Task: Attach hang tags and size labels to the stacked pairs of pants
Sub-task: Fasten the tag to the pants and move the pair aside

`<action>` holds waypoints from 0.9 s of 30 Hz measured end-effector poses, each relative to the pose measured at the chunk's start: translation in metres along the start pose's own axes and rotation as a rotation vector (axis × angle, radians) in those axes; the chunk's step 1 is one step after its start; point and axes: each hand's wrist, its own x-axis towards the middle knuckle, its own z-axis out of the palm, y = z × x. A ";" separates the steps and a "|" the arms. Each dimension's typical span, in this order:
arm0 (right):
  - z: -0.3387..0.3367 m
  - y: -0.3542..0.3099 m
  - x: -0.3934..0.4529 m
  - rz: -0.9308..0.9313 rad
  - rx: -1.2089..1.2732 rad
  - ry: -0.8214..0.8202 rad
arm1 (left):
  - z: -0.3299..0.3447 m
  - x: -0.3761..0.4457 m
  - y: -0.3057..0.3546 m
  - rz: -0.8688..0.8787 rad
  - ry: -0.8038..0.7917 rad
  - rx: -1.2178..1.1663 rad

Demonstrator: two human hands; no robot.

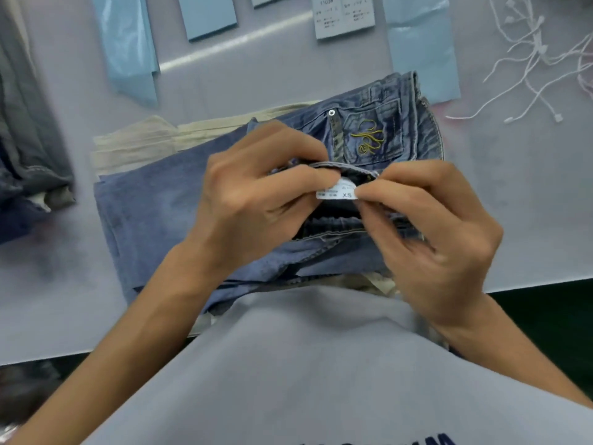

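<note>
A folded pair of blue denim pants [154,213] lies on top of a stack, with cream pants [138,146] under it. Its back pocket with yellow embroidery [369,139] faces up. My left hand [256,194] grips the waistband edge and the left end of a small white size label [337,191] marked XS. My right hand [430,226] pinches the label's right end between thumb and forefinger, with denim bunched under its other fingers.
Light blue hang tags [208,14] and plastic sleeves [128,43] lie along the far side of the grey table [64,300]. White printed labels [343,17] sit beside them. A tangle of white tag strings [539,65] lies far right. More folded garments [29,149] are piled at left.
</note>
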 end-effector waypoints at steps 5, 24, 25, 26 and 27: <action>0.002 0.004 -0.007 -0.078 -0.002 0.021 | 0.004 -0.002 0.000 0.016 0.040 -0.006; 0.004 0.009 -0.025 -0.108 0.027 -0.010 | 0.008 -0.022 0.018 -0.002 0.071 0.013; 0.003 0.008 -0.025 -0.052 0.053 -0.036 | 0.005 -0.020 0.020 -0.041 0.036 -0.032; 0.001 0.009 -0.024 0.020 0.092 -0.100 | 0.002 -0.017 0.022 -0.107 -0.013 -0.106; -0.001 0.010 -0.022 0.081 0.113 -0.193 | 0.000 -0.014 0.023 -0.209 -0.072 -0.215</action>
